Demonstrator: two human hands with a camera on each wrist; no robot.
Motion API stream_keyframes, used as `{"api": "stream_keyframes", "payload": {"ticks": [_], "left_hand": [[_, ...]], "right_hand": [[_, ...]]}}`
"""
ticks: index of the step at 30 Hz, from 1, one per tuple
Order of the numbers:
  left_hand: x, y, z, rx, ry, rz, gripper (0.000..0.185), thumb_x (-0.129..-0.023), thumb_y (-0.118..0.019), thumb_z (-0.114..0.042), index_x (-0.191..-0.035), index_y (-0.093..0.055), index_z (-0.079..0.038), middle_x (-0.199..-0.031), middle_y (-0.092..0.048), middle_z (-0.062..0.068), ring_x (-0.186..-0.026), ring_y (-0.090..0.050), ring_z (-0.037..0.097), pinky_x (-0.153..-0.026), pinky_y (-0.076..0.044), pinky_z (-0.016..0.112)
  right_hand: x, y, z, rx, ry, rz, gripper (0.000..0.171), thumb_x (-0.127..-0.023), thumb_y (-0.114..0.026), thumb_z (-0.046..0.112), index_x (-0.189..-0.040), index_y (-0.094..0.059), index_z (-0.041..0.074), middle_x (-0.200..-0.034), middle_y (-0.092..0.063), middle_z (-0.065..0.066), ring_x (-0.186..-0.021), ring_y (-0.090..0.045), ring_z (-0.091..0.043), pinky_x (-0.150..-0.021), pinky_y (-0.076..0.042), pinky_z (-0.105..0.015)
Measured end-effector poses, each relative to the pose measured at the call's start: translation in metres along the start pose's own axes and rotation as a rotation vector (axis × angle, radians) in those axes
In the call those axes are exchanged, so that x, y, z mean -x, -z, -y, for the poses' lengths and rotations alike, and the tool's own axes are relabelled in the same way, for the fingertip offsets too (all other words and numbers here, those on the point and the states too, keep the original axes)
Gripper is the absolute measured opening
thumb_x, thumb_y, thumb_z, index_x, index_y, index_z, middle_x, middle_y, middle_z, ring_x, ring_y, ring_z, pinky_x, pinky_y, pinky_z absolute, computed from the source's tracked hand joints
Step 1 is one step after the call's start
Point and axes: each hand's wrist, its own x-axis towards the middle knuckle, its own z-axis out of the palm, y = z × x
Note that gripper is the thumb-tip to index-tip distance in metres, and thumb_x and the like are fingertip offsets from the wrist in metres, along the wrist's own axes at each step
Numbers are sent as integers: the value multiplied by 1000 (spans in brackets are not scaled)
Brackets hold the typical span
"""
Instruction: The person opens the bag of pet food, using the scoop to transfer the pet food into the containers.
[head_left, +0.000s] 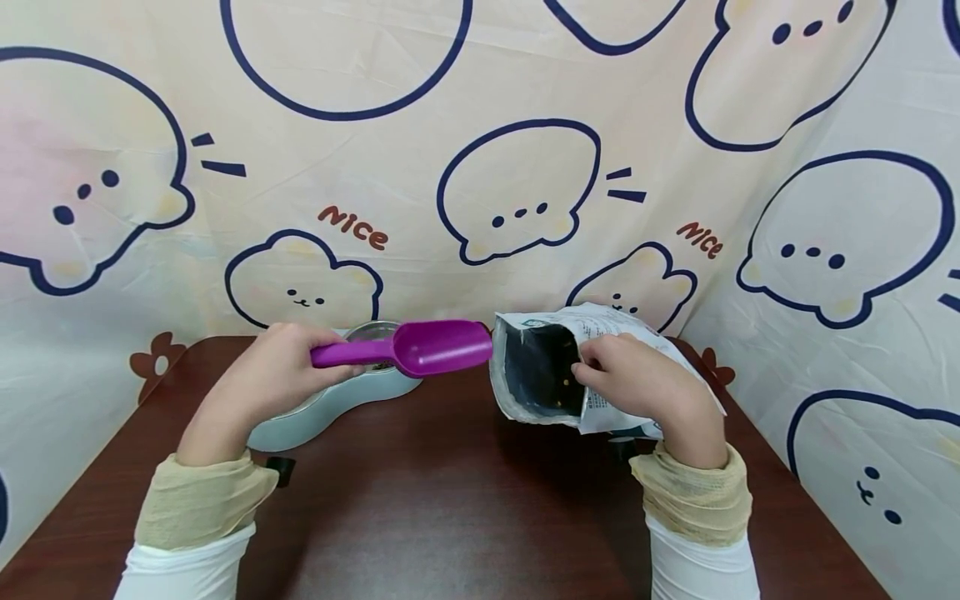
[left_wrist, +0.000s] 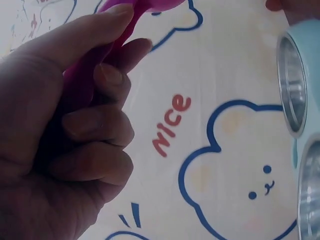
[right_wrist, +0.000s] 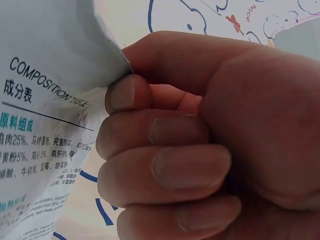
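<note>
My left hand [head_left: 273, 379] grips the handle of a purple scoop [head_left: 442, 347], its fingers curled round it in the left wrist view. The scoop's hollow faces me and looks bare, its tip close to the mouth of a white printed pet food bag [head_left: 630, 329]. With thumb and fingers my right hand [head_left: 637, 379] pinches the rim of this bag. The bag tilts with its mouth towards the left, and a few small bits show on its dark inside. Behind the left hand stands a light blue double bowl [head_left: 330, 421] with steel insets [left_wrist: 294, 85], partly hidden.
The dark brown table [head_left: 450, 500] runs beneath both hands. A cartoon-printed cloth [head_left: 405, 275] hangs right behind the table's back edge, and more of it [head_left: 847, 350] rises along the right side.
</note>
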Motion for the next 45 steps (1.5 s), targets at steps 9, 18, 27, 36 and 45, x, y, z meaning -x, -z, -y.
{"api": "stream_keyframes", "payload": {"ticks": [9, 18, 27, 36, 45], "left_hand": [[-6, -18, -21, 15, -55, 68, 13, -92, -88, -26, -91, -80, -15, -65, -56, -4, -65, -50, 14, -62, -41, 27], [-11, -33, -28, 48, -88, 107, 11, -94, -86, -27, -93, -81, -18, -64, -59, -5, -61, -51, 12, -58, -42, 27], [-16, -40, -39, 25, -125, 80, 10, -93, -87, -24, -92, -78, -19, -67, -61, -6, -61, -52, 12, -60, -43, 28], [-33, -56, -58, 26, -126, 93, 11, -95, -86, -25, -100, -82, -16, -78, -74, -4, -67, -59, 13, -63, -49, 28], [-50, -66, -83, -49, -145, 37, 14, -97, -83, -25, -108, -82, -16, -84, -76, -1, -67, -61, 14, -67, -51, 29]], "right_hand": [[0, 0, 1, -12, -7, 15, 25, -107, -61, 20, -86, -70, 11, -65, -52, -2, -64, -54, -16, -64, -46, -30], [0, -1, 1, -2, 2, 4, 24, -107, -61, 20, -86, -70, 12, -66, -53, -1, -65, -54, -15, -65, -45, -29], [0, 0, 2, -17, -8, 19, 24, -108, -60, 19, -88, -70, 10, -65, -52, -1, -64, -53, -16, -64, -45, -30], [-3, -4, 1, -14, 5, 20, 26, -107, -60, 18, -83, -67, 12, -65, -51, -1, -64, -52, -15, -64, -44, -29], [-4, -1, 0, -21, -7, 29, 24, -107, -60, 19, -87, -69, 11, -67, -53, -1, -66, -54, -15, -64, -44, -30]]}}
